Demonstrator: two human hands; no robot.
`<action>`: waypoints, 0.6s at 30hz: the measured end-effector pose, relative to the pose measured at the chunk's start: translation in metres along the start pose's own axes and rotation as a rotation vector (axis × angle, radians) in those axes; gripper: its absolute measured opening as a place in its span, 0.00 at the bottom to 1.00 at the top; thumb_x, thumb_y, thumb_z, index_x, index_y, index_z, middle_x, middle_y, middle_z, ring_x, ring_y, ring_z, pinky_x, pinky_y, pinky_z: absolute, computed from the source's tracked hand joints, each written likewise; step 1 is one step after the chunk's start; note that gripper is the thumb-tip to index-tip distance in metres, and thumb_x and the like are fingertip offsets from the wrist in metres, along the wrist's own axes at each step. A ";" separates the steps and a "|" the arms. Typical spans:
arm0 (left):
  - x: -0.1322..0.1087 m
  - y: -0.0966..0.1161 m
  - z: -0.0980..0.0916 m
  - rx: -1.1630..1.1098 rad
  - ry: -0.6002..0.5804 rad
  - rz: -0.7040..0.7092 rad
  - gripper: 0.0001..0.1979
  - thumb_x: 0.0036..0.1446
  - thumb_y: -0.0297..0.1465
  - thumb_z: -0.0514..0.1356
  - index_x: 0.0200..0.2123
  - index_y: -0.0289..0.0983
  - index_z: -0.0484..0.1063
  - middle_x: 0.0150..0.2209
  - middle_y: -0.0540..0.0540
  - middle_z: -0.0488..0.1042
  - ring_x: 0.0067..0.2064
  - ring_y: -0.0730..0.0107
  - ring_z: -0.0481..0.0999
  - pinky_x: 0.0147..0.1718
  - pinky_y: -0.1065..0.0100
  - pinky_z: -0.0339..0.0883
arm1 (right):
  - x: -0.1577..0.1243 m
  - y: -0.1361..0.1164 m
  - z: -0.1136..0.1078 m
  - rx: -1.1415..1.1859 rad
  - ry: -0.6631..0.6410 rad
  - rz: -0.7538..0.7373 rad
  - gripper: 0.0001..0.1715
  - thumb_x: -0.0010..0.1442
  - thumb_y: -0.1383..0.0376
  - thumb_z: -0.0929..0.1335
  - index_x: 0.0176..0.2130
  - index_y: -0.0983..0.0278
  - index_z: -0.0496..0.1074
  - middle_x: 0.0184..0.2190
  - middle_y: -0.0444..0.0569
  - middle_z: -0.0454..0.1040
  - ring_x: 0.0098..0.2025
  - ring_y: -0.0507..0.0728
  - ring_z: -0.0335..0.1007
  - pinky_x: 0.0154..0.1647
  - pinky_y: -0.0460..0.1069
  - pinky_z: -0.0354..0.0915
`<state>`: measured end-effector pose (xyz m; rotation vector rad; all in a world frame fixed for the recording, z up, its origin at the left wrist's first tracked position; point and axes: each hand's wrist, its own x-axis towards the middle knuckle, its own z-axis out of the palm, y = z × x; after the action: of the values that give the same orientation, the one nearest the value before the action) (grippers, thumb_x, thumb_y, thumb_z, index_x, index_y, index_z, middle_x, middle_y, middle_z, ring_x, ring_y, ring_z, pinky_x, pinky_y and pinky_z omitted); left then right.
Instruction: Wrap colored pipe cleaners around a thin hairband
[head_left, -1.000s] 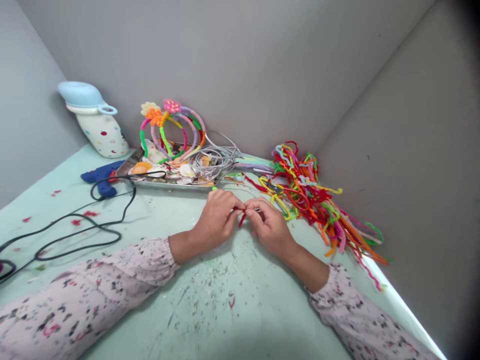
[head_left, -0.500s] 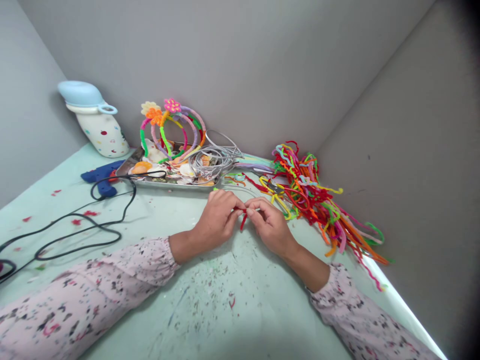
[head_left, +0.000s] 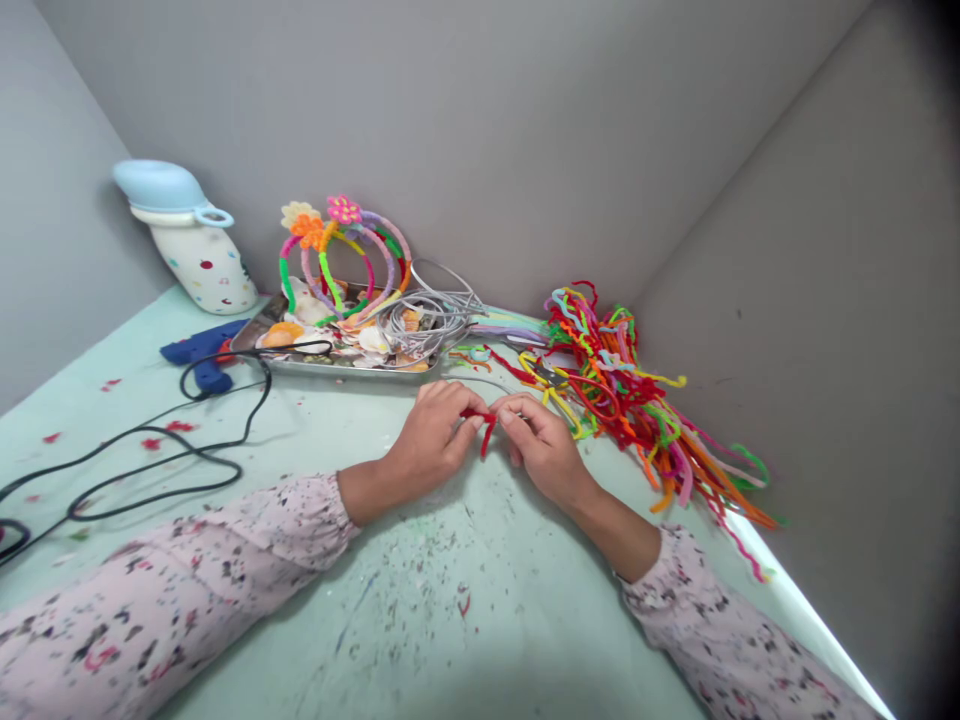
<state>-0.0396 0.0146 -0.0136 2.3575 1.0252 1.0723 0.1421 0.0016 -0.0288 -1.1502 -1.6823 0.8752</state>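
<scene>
My left hand [head_left: 433, 438] and my right hand [head_left: 541, 450] meet fingertip to fingertip on the pale green table [head_left: 420, 590]. Both pinch a short red pipe cleaner [head_left: 484, 428] between thumb and fingers; its loose end bends down between the hands. A thin grey band [head_left: 480, 381] lies on the table just behind my fingers. Both arms wear pale floral sleeves.
A heap of coloured pipe cleaners [head_left: 630, 400] lies in the right corner. A metal tray [head_left: 337, 365] holds shells, grey bands and flower-topped headbands [head_left: 341, 255]. A blue glue gun [head_left: 201, 355] with a black cord [head_left: 150, 450] lies left. A white and blue jug [head_left: 187, 240] leans on the wall.
The hands have stayed in place while the fingers worked the red pipe cleaner; more of its red length now shows on top between the fingertips.
</scene>
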 end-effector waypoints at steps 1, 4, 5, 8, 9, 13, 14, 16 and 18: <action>0.000 0.000 0.000 -0.004 -0.007 -0.001 0.06 0.61 0.29 0.52 0.37 0.37 0.69 0.36 0.47 0.72 0.41 0.65 0.67 0.43 0.61 0.57 | 0.000 0.000 0.000 0.001 0.000 -0.004 0.14 0.65 0.56 0.61 0.37 0.62 0.70 0.38 0.47 0.70 0.24 0.48 0.61 0.23 0.45 0.58; 0.001 0.000 0.000 0.000 -0.028 -0.003 0.07 0.61 0.30 0.52 0.38 0.37 0.69 0.36 0.48 0.73 0.41 0.66 0.67 0.44 0.61 0.57 | 0.000 -0.001 0.002 -0.008 -0.009 -0.013 0.13 0.65 0.57 0.61 0.36 0.62 0.69 0.37 0.46 0.69 0.24 0.48 0.60 0.23 0.45 0.58; 0.001 0.000 0.000 0.004 -0.034 -0.004 0.07 0.62 0.30 0.52 0.37 0.37 0.69 0.35 0.48 0.73 0.40 0.66 0.67 0.44 0.61 0.56 | 0.000 -0.001 0.002 -0.012 -0.012 -0.014 0.13 0.65 0.57 0.62 0.35 0.62 0.69 0.37 0.46 0.69 0.24 0.47 0.60 0.23 0.45 0.58; 0.002 0.001 0.000 0.015 -0.047 -0.013 0.09 0.62 0.31 0.51 0.36 0.37 0.70 0.35 0.48 0.73 0.40 0.65 0.67 0.43 0.61 0.56 | -0.001 -0.003 0.003 -0.010 0.003 0.015 0.11 0.64 0.57 0.63 0.36 0.61 0.67 0.32 0.44 0.67 0.22 0.47 0.59 0.22 0.45 0.57; 0.002 0.002 0.000 0.019 -0.049 -0.015 0.09 0.62 0.31 0.51 0.36 0.37 0.70 0.34 0.48 0.73 0.40 0.65 0.67 0.43 0.61 0.56 | -0.001 -0.004 0.004 0.001 0.011 0.036 0.10 0.64 0.57 0.63 0.37 0.61 0.67 0.28 0.42 0.66 0.21 0.48 0.59 0.21 0.44 0.56; 0.002 0.003 -0.001 0.036 -0.056 -0.016 0.11 0.63 0.31 0.50 0.37 0.37 0.72 0.33 0.48 0.73 0.39 0.65 0.67 0.42 0.61 0.56 | -0.002 -0.006 0.004 0.023 0.028 0.076 0.09 0.62 0.57 0.64 0.37 0.61 0.65 0.20 0.38 0.61 0.21 0.49 0.60 0.21 0.44 0.56; 0.002 0.003 -0.001 0.040 -0.056 -0.017 0.11 0.63 0.31 0.50 0.37 0.37 0.72 0.33 0.48 0.73 0.39 0.65 0.67 0.42 0.60 0.56 | -0.002 -0.007 0.004 0.014 0.031 0.069 0.09 0.62 0.57 0.64 0.36 0.61 0.65 0.20 0.38 0.62 0.21 0.49 0.61 0.22 0.44 0.57; 0.002 0.003 -0.002 0.042 -0.058 -0.020 0.12 0.63 0.30 0.49 0.36 0.37 0.72 0.32 0.47 0.72 0.38 0.65 0.67 0.42 0.60 0.56 | -0.002 -0.008 0.003 -0.010 0.034 0.051 0.10 0.62 0.57 0.65 0.34 0.61 0.65 0.21 0.39 0.63 0.22 0.49 0.61 0.23 0.44 0.58; 0.002 0.003 -0.002 0.047 -0.062 -0.019 0.12 0.63 0.31 0.49 0.35 0.37 0.71 0.33 0.47 0.72 0.39 0.65 0.67 0.42 0.60 0.57 | -0.002 -0.009 0.003 -0.023 0.034 0.038 0.10 0.62 0.57 0.64 0.34 0.61 0.65 0.21 0.39 0.64 0.22 0.49 0.61 0.23 0.45 0.58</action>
<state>-0.0386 0.0138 -0.0098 2.3968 1.0593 0.9720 0.1362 -0.0033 -0.0220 -1.2090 -1.6518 0.8572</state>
